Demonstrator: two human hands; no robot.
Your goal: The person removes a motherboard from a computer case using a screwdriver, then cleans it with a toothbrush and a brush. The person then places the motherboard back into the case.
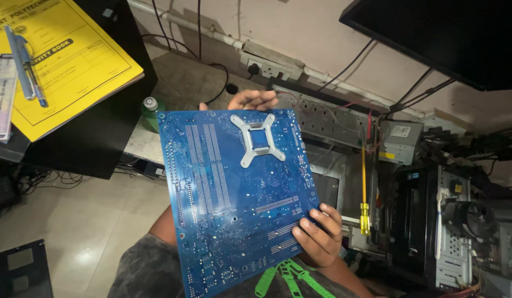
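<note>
Fingertips (pixel 316 221) of our right hand (pixel 317 236) curl over the near right edge of the motherboard (pixel 234 198), four of them pressed flat on its solder side, so the hand is closed on the board. Our left hand (pixel 250 100) grips the far edge from behind; only its fingertips show above the rim, and we cannot tell how tightly they close.

We hold one board, tilted up toward us with its underside facing the camera. It is a flat, rigid blue rectangle, glossy, dotted with rows of tiny silver solder points in long parallel strips. Near its far edge sits one grey metal backplate (pixel 258 138), X-shaped with four arms and a square opening in the middle.

Our right forearm rises from the near right; a grey mottled sleeve (pixel 148 267) lies at the near left.

Outward: bright green plastic straps (pixel 291 276) lie just below the board. One screwdriver (pixel 364 193) with a translucent yellow handle stands to the right, beside open metal computer cases (pixel 432 221) with perforated panels. At far left lies one yellow booklet (pixel 68 60) with two pens (pixel 24 63) on it.
</note>
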